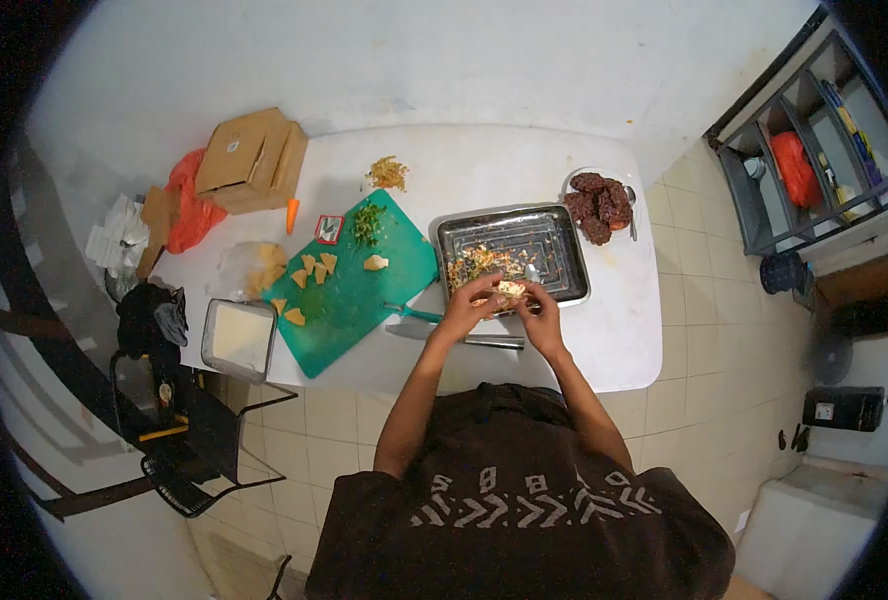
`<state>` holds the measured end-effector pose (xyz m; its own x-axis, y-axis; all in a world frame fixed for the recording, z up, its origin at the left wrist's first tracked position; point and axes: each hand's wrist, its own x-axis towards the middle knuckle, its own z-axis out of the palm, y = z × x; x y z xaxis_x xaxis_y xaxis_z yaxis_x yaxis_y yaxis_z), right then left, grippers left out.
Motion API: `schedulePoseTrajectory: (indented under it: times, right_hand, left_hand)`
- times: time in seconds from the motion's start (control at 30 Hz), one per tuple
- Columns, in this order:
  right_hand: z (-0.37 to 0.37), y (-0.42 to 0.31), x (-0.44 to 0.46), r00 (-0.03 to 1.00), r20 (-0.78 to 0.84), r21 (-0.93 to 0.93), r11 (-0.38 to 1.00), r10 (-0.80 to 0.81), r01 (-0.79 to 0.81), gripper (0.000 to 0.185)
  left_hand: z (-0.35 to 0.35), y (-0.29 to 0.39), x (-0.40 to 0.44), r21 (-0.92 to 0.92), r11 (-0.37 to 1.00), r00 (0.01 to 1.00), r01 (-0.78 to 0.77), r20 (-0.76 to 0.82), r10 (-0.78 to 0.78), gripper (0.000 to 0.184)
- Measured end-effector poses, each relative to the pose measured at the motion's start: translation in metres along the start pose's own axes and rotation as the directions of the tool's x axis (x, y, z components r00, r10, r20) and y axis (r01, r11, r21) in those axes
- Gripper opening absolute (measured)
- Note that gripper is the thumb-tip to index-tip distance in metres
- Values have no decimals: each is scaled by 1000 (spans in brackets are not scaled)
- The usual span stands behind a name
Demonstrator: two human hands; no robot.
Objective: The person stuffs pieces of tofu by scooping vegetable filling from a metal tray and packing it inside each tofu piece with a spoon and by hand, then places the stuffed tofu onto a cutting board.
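My left hand (467, 312) and my right hand (541, 322) meet over the front edge of a dark metal baking tray (576, 255). Between their fingertips they pinch a small pale piece of what looks like tofu (510, 288), light inside. Chopped vegetable mix (476, 262) lies in the tray's left part, with a spoon (532, 272) beside it. Left of the tray, a green cutting board (339, 318) carries several tan tofu wedges (320, 268) and chopped green herbs (368, 224). Just below my hands lies a large knife (494, 341); a teal-handled tool (414, 313) is near it.
A plate of dark reddish-brown food (599, 205) stands right of the tray. At the left are a tub of pale liquid (239, 335), a plastic bag of tan pieces (256, 266), a carrot (292, 215) and a cardboard box (249, 165). A chair (204, 455) stands below the table's left end.
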<state>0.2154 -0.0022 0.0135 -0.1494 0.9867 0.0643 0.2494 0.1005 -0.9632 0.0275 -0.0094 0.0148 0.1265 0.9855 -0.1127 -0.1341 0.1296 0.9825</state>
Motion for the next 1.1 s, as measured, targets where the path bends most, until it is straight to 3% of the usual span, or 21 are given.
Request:
schedulePoseTrajectory:
  times: [0.1, 0.17, 0.33, 0.5, 0.57, 0.73, 0.8, 1.1]
  right_hand:
    - [0, -7, 2, 999, 40, -14, 1000, -3, 3, 40]
    - [-2, -23, 5, 997, 80, -7, 1000, 19, -18, 41]
    - [-9, -53, 24, 995, -22, -47, 995, -94, 93, 36]
    - [0, -57, 31, 997, -74, 26, 1000, -8, 10, 32]
    - [6, -53, 29, 993, 77, -30, 996, -85, 87, 35]
    - [15, -46, 27, 989, 103, -101, 988, -104, 115, 40]
    - [15, -45, 27, 990, 105, 12, 996, -90, 89, 38]
    - [14, -34, 30, 980, 199, 125, 992, 2, -28, 32]
  left_hand:
    - [-2, 3, 1, 41, 999, 998, 9, 60, -12, 41]
    - [-7, -7, 4, -103, 993, 997, 59, 60, -53, 38]
    - [-12, 7, -1, -132, 990, 997, 48, -50, -55, 35]
    - [-16, 8, 1, -115, 993, 996, 2, -84, -11, 34]
    - [-18, 6, 2, -194, 981, 997, -12, -74, -2, 35]
    - [-16, 24, -5, -220, 975, 996, 13, -81, -31, 36]
    - [-18, 24, -4, -259, 966, 997, 2, -75, -22, 37]
    - [-20, 32, -10, -212, 977, 997, -31, -71, 16, 35]
